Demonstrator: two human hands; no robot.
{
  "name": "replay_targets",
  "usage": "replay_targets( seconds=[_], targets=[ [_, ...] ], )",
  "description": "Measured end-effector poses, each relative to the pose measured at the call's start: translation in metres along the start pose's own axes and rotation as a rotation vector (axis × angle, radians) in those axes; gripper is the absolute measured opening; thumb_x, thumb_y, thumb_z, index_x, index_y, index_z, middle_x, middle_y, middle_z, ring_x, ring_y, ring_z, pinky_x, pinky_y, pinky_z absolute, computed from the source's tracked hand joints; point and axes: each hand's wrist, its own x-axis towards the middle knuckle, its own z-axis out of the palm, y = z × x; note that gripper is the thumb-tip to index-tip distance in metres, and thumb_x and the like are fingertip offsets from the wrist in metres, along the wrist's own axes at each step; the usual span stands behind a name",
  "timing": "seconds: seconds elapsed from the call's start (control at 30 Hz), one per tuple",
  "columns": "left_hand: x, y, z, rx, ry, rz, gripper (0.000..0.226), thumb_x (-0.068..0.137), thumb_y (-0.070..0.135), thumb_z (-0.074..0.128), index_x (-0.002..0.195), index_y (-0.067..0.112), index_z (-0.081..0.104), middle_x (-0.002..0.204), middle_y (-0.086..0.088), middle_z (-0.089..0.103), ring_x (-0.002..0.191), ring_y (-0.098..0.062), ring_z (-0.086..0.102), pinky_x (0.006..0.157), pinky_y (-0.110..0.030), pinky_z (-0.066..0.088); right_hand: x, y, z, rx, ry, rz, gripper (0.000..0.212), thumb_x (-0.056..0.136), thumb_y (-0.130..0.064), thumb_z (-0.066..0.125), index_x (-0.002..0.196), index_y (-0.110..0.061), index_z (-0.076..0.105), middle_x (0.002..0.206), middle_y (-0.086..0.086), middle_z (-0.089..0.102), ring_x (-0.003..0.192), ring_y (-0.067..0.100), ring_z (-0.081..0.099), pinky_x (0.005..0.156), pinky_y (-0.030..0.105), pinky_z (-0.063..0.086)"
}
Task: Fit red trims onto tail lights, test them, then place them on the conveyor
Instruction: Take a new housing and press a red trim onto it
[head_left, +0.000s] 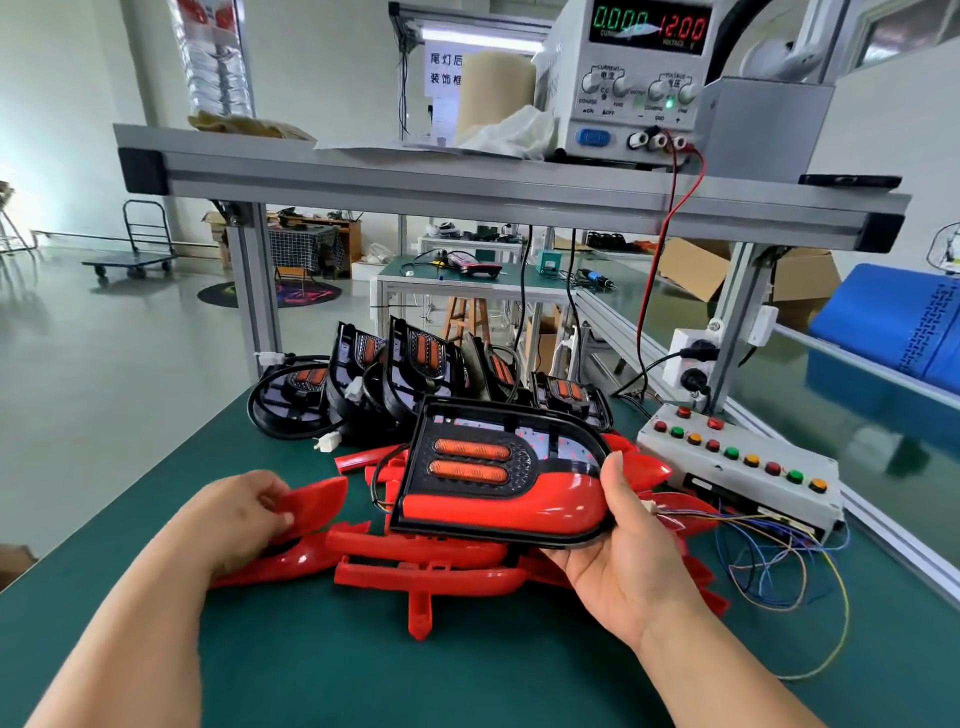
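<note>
R hand (623, 545) grips tail light (498, 483) by right end, long axis crosswise; L hand (244, 514) pinches loose trim (317, 499); button box (737, 457) nearer R.

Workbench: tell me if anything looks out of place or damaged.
Nothing looks damaged. Coloured wires sprawl in a loose tangle beside the button box, and the red trims lie heaped, not stacked.

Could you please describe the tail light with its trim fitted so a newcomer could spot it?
On the green bench, in front of the stack of bare lights, the right hand holds one light over the loose trims. It alone carries a glossy red trim along its near edge.
</note>
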Motion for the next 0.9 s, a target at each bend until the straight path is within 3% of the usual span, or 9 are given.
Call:
replay_targets(
  seconds=[0.07, 0.13, 0.23, 0.3, 0.4, 0.5, 0.63, 0.77, 0.9],
  targets=[
    [0.001, 0.004, 0.0, -0.064, 0.104, 0.038, 0.013, 0.096, 0.014, 0.058, 0.109, 0.016, 0.058, 0.088, -0.006, 0.072, 0.084, -0.029, 0.065, 0.079, -0.037, 0.049, 0.0, 0.0, -0.001, -0.013, -0.017, 0.003, 0.063, 0.085, -0.05, 0.054, 0.131, -0.007, 0.057, 0.123, 0.021, 0.066, 0.111, 0.035, 0.066, 0.079, 0.042, 0.059],
    [0.001, 0.009, 0.002, -0.244, 0.21, 0.101, 0.01, 0.1, 0.015, 0.05, 0.109, 0.02, 0.052, 0.075, -0.003, 0.072, 0.074, -0.025, 0.069, 0.08, -0.042, 0.051, 0.0, 0.0, -0.002, -0.023, -0.032, 0.004, 0.062, 0.087, -0.05, 0.052, 0.131, -0.008, 0.057, 0.123, 0.022, 0.066, 0.112, 0.035, 0.066, 0.08, 0.042, 0.059],
    [-0.001, 0.021, 0.003, -0.566, 0.308, 0.22, 0.018, 0.104, 0.02, 0.043, 0.119, 0.026, 0.051, 0.073, -0.006, 0.063, 0.06, -0.024, 0.057, 0.078, -0.048, 0.052, 0.0, 0.0, -0.002, -0.059, -0.059, 0.009, 0.06, 0.089, -0.051, 0.05, 0.131, -0.009, 0.058, 0.122, 0.021, 0.066, 0.112, 0.036, 0.065, 0.083, 0.044, 0.059],
    [-0.005, 0.032, -0.001, -0.844, 0.248, 0.24, 0.03, 0.105, 0.029, 0.04, 0.134, 0.027, 0.048, 0.08, -0.006, 0.063, 0.062, -0.019, 0.052, 0.071, -0.04, 0.053, -0.001, 0.001, 0.0, -0.087, -0.064, 0.011, 0.06, 0.086, -0.051, 0.051, 0.13, -0.011, 0.059, 0.121, 0.02, 0.067, 0.11, 0.035, 0.066, 0.084, 0.044, 0.059],
    [-0.016, 0.045, -0.008, -1.056, 0.1, 0.382, 0.042, 0.1, 0.033, 0.042, 0.134, 0.057, 0.045, 0.1, 0.004, 0.073, 0.078, -0.008, 0.064, 0.077, -0.031, 0.053, -0.001, 0.001, 0.002, -0.109, -0.08, 0.007, 0.058, 0.084, -0.05, 0.053, 0.127, -0.012, 0.06, 0.119, 0.018, 0.069, 0.106, 0.034, 0.068, 0.077, 0.043, 0.06],
    [-0.026, 0.067, -0.01, -0.774, 0.191, 0.701, 0.049, 0.098, 0.016, 0.049, 0.127, 0.055, 0.052, 0.103, 0.013, 0.069, 0.087, 0.003, 0.063, 0.087, -0.014, 0.048, 0.0, 0.001, 0.001, -0.124, -0.092, 0.021, 0.057, 0.083, -0.049, 0.055, 0.126, -0.012, 0.061, 0.117, 0.018, 0.069, 0.104, 0.033, 0.069, 0.075, 0.042, 0.06],
    [-0.036, 0.108, -0.016, -0.065, 0.298, 1.017, 0.045, 0.089, 0.03, 0.068, 0.132, 0.04, 0.055, 0.098, 0.031, 0.062, 0.096, 0.008, 0.058, 0.085, -0.002, 0.037, 0.003, 0.003, -0.004, -0.17, -0.117, 0.039, 0.06, 0.081, -0.049, 0.057, 0.128, -0.012, 0.058, 0.121, 0.019, 0.068, 0.111, 0.037, 0.064, 0.093, 0.053, 0.054],
    [-0.042, 0.129, -0.02, 0.193, 0.268, 1.05, 0.038, 0.082, 0.027, 0.077, 0.119, 0.035, 0.07, 0.104, 0.022, 0.066, 0.099, -0.005, 0.061, 0.089, -0.029, 0.052, 0.003, 0.002, -0.008, -0.192, -0.138, 0.031, 0.053, 0.079, -0.048, 0.061, 0.121, -0.015, 0.063, 0.118, 0.019, 0.069, 0.099, 0.034, 0.068, 0.092, 0.056, 0.053],
    [-0.041, 0.134, -0.014, 0.199, 0.175, 1.057, 0.037, 0.083, 0.032, 0.075, 0.119, 0.04, 0.068, 0.102, 0.029, 0.058, 0.099, -0.001, 0.059, 0.09, -0.029, 0.051, 0.003, 0.003, -0.009, -0.206, -0.155, 0.047, 0.057, 0.081, -0.048, 0.061, 0.125, -0.012, 0.058, 0.127, 0.026, 0.06, 0.107, 0.039, 0.059, 0.101, 0.065, 0.042]
  ],
)
